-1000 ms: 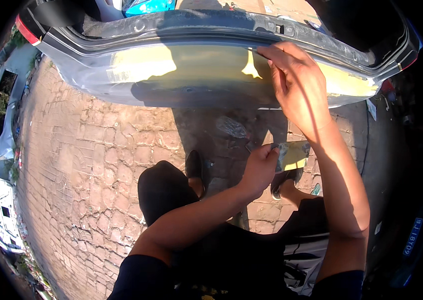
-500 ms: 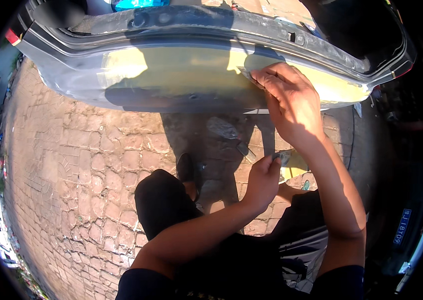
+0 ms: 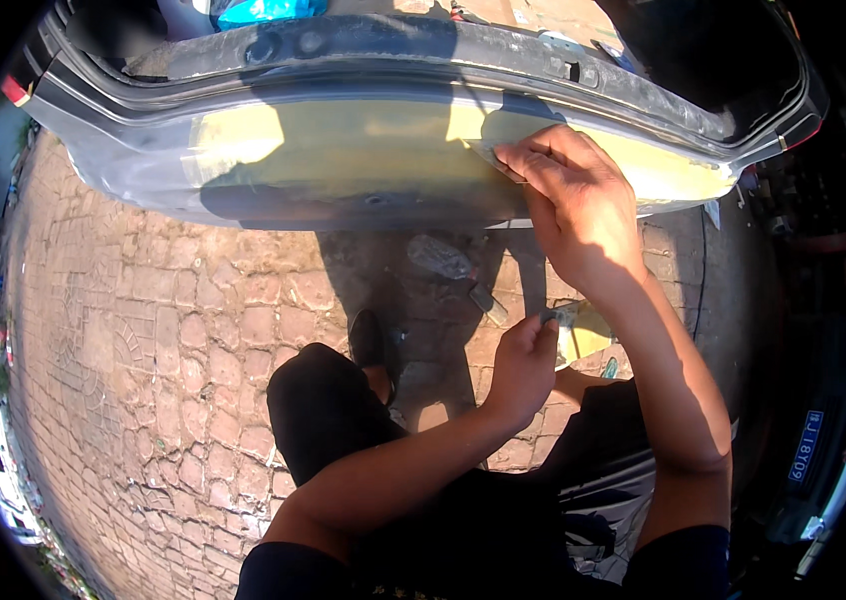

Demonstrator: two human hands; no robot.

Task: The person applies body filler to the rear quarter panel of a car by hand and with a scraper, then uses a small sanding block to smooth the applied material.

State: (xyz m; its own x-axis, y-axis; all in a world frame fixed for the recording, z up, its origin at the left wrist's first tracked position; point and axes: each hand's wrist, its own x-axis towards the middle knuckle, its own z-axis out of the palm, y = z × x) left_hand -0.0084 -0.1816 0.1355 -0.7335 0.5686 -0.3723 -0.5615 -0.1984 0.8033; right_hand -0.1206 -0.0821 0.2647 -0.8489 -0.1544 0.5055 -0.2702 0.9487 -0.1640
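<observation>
A car's rear panel, coated in grey with broad patches of yellow body filler, curves across the upper part of the view. My right hand grips a thin flat putty spreader between thumb and fingers, its edge against or very near the filler; contact is hard to make out. Lower down, my left hand is closed with the thumb on top, holding a flat board smeared with yellow filler. Part of that board is hidden behind my hand and right forearm.
On the brick paving beneath the panel lie a clear plastic bottle and a grey block-like object. A blue bag sits beyond the panel. At the right stands a dark vehicle with a blue plate.
My right hand and the spreader have shifted very slightly left along the panel. The whole view has moved a little; my left hand stays in nearly the same place.
</observation>
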